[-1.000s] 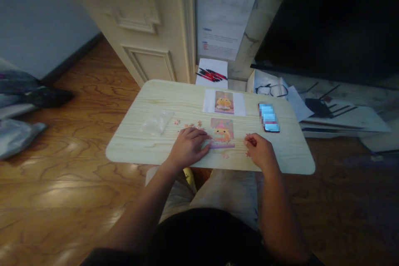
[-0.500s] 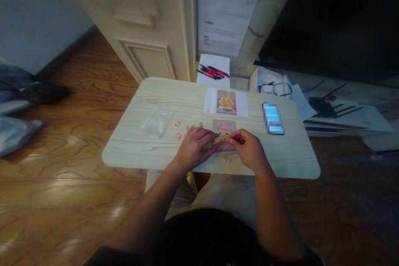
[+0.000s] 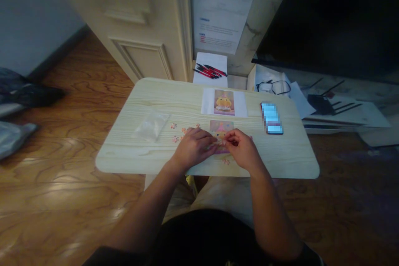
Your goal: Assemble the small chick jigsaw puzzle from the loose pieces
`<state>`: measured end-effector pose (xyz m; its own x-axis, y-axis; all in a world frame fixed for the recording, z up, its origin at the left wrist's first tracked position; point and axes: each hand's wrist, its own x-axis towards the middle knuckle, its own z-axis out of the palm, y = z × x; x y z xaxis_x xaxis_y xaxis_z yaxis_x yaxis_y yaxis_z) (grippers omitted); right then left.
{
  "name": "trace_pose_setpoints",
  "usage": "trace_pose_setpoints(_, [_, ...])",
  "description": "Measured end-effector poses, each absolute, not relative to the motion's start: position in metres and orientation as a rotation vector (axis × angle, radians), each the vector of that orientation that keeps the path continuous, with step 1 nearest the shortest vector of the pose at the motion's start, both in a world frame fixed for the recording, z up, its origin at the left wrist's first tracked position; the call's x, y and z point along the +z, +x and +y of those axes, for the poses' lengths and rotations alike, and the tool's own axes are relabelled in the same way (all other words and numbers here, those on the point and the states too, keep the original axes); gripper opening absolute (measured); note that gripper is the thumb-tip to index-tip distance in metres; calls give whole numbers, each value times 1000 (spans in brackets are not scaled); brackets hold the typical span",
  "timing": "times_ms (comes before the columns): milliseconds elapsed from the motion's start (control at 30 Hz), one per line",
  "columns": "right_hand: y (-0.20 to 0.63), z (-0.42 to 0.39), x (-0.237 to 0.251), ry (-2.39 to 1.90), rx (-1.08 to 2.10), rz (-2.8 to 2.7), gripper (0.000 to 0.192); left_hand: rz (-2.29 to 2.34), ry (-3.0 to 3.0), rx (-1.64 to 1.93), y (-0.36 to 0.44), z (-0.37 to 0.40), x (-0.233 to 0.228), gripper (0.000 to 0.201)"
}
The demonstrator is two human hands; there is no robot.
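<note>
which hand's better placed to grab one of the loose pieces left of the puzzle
Left. The left hand lies right beside the loose pieces, while the right hand sits on the far side of the puzzle.

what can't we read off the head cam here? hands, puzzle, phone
Head view:
- Lower part of the puzzle: covered by the left hand and right hand.
- Anything pinched between the fingertips: too small and dim to tell.
- Phone screen: blurred out.
- Print on the wall sheet: too small to read.
- Loose pieces: their pictures are too small.
</note>
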<state>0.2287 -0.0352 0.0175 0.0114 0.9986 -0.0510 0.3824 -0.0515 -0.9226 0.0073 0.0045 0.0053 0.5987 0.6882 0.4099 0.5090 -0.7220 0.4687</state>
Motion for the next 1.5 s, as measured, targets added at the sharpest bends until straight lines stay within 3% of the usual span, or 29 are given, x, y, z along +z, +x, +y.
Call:
trace_pose_setpoints(367, [253, -40, 19, -1655, 909, -1434, 26, 1153, 2536, 638, -2, 39, 0, 19])
trace_pose_setpoints(933, [258, -40, 21, -1674, 857, -1410, 21, 1074, 2528, 680, 1, 37, -1, 29])
trace_pose_setpoints(1500, [257, -41, 18, -1687, 810, -1460, 21, 1008, 2574, 593, 3, 29, 3, 24])
